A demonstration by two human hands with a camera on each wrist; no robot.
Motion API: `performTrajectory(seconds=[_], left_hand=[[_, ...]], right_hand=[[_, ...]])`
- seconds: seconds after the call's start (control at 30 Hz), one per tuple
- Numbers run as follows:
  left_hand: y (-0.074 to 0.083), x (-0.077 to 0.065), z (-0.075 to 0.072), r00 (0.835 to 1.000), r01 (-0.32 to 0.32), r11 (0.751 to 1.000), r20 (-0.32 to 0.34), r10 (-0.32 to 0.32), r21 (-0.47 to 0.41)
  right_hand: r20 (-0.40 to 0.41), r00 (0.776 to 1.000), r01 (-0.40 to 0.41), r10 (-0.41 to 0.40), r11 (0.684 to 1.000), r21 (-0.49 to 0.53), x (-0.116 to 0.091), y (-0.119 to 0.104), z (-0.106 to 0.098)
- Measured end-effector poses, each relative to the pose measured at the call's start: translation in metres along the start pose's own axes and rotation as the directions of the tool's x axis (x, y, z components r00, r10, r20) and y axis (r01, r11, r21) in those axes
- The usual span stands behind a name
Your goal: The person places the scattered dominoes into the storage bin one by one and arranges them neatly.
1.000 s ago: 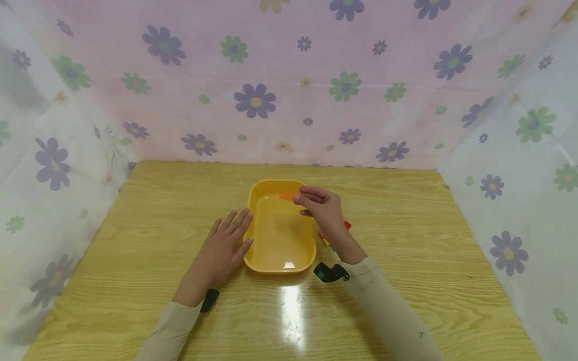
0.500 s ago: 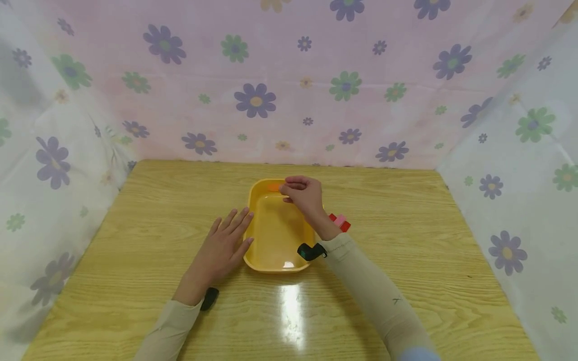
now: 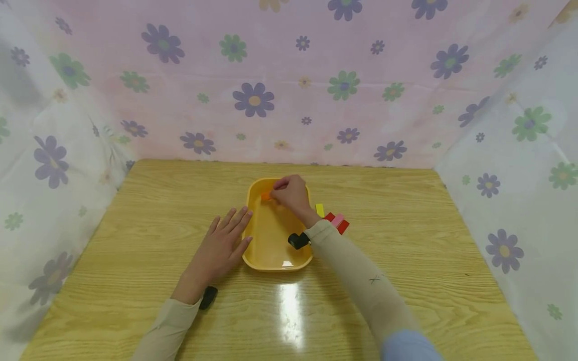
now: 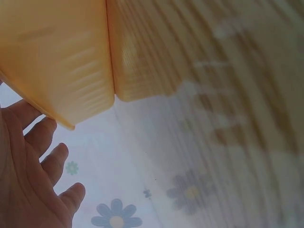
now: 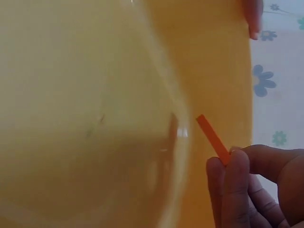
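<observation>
A yellow plastic tub with rounded corners stands on the table. Over its far end my right hand pinches a thin flat orange block between thumb and fingertips. In the right wrist view the orange block juts out from the fingertips, apart from the tub's wall. My left hand rests with straight fingers against the tub's left rim. The left wrist view shows those fingers at the outer side of the tub.
Several small flat blocks lie on the table right of the tub, among them a yellow block, a pink block and a red block. My right forearm partly covers this group. Flowered cloth encloses the table at back and sides.
My right hand has moved left over the tub's far end, carrying the orange block, which now sits lower in view than half a second ago. The left hand has stayed at the rim.
</observation>
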State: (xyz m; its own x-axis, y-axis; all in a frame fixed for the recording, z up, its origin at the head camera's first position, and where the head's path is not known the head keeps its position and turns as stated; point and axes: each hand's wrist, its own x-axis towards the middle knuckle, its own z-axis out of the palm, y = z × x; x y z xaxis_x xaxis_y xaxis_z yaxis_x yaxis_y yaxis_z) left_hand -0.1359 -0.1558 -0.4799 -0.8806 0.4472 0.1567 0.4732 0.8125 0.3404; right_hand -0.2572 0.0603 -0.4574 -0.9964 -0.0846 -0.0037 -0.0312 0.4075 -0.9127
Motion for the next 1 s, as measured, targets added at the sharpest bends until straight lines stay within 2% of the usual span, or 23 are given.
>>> performTrajectory(seconds=[0.13, 0.27, 0.6, 1.0], left_hand=[[0.000, 0.000, 0.000, 1.000, 0.000, 1.000, 0.000, 0.000, 0.001], [0.000, 0.000, 0.000, 1.000, -0.001, 1.000, -0.001, 0.001, 0.007], [-0.001, 0.001, 0.001, 1.000, 0.007, 1.000, 0.006, -0.007, 0.004], [0.000, 0.001, 0.001, 1.000, 0.011, 1.000, 0.007, -0.011, 0.004]], right_hand=[[0.015, 0.998, -0.056, 0.057, 0.995, -0.086, 0.000, 0.003, 0.005], [0.008, 0.996, -0.087, 0.088, 0.991, -0.105, -0.002, 0.006, 0.007], [-0.041, 0.996, -0.087, 0.083, 0.991, -0.100, -0.002, 0.012, 0.011], [-0.088, 0.993, -0.091, 0.075, 0.977, -0.192, 0.000, 0.012, 0.014]])
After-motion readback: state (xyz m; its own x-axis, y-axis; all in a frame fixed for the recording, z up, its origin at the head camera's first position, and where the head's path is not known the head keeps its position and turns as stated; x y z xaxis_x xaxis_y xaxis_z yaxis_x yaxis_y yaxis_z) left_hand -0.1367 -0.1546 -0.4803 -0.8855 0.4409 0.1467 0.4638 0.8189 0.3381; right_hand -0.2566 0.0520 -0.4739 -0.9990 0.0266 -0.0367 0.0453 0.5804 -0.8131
